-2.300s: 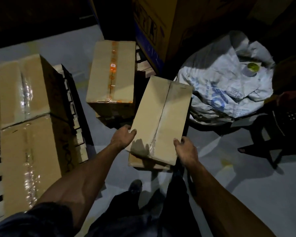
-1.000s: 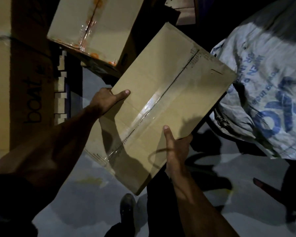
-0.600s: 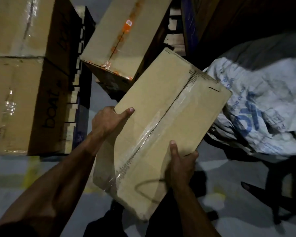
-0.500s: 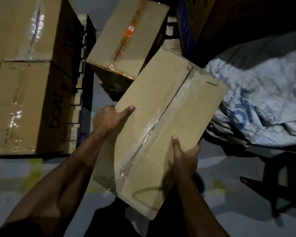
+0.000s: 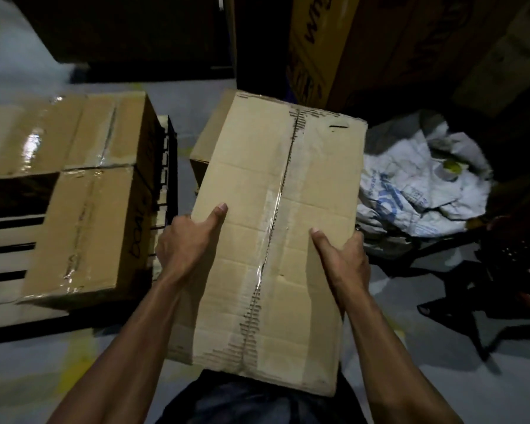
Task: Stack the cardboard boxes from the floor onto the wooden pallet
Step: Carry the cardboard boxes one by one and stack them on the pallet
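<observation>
I hold a taped cardboard box (image 5: 276,228) up in front of my body, off the floor, with its long side running away from me. My left hand (image 5: 187,243) grips its left edge with the thumb on top. My right hand (image 5: 343,255) grips its right edge the same way. Two cardboard boxes sit on the wooden pallet (image 5: 10,234) at the left: a near box (image 5: 83,234) and a far box (image 5: 65,133). Another box (image 5: 214,139) on the floor is mostly hidden behind the one I hold.
A crumpled white woven sack (image 5: 416,191) lies on the floor at the right. Tall printed cartons (image 5: 315,47) stand at the back. A dark chair-like object (image 5: 511,270) stands at the far right. Grey floor (image 5: 410,362) shows around my legs.
The box has turned from a diagonal tilt to nearly straight in front of me and sits higher. The view has swung so the pallet boxes lie level at the left.
</observation>
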`<state>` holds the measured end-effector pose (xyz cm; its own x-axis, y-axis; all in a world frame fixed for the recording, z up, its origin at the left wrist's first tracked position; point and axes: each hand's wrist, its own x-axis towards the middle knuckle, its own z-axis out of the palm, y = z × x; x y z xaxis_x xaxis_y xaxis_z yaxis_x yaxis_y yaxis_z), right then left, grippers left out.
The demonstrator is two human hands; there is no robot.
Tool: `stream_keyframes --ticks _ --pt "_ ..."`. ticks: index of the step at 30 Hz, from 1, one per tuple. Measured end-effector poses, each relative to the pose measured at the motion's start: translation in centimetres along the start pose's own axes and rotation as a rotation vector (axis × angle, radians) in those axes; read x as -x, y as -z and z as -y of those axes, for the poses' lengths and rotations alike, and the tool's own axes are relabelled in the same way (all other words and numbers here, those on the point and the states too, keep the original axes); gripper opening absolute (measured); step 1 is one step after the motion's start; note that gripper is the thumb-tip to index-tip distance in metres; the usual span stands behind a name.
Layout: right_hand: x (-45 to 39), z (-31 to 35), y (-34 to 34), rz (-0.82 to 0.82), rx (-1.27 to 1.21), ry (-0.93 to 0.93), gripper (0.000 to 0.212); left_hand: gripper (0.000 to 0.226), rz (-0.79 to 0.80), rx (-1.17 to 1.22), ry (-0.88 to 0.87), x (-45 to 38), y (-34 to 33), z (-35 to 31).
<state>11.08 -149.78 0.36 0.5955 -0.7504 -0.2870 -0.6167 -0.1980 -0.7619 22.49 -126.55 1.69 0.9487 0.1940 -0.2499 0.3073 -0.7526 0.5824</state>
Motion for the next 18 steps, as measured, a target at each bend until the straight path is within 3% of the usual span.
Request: stream_keyframes --ticks 5,11,15,18 --pt "4.9 1.7 1.5 0.075 0.015 0.101 0.069 0.091 -0.081 0.054 0.020 4.8 4.6 3.2" --pt "9.8 1.9 2.6 0.211 0.065 0.255 0.060 0.070 -0.201 0.141 0.116 12.4 8.6 6.4" --pt "13.0 1.1 3.2 0.303 0.121 0.337 0.064 0.087 -0.297 0.161 0.236 18.1 10.3 9.4" --pt "15.5 0.5 3.3 0.404 0.158 0.384 0.066 0.087 -0.340 0.150 0.342 22.1 11.8 11.5"
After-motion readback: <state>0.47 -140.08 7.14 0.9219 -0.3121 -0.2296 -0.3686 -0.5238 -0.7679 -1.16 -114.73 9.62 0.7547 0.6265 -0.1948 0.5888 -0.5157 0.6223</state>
